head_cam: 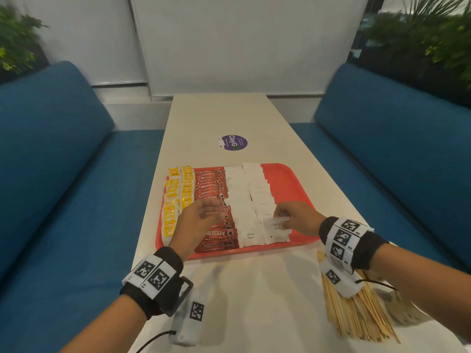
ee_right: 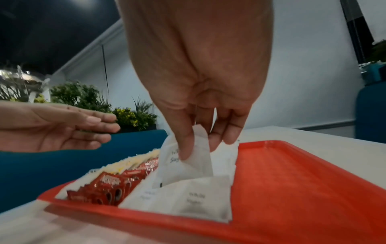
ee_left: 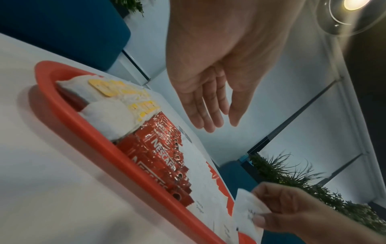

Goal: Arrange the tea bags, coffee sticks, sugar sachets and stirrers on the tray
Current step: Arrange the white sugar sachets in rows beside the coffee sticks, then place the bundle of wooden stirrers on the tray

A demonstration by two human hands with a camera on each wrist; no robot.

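Red tray has bare room just past the right hand, which pinches a white sugar sachet above the sachet rows. Beside it, the left hand hovers loose over the coffee sticks, holding nothing. Wooden stirrers lie under the right wrist, off the tray's near edge.

Long pale tabletop running between two blue sofas, one each side. There's a round purple sticker stuck on it past the middle. Leafy green plants sit behind both sofa backs, white wall panels at the far end. A round ceiling lamp glows in the left wrist view.
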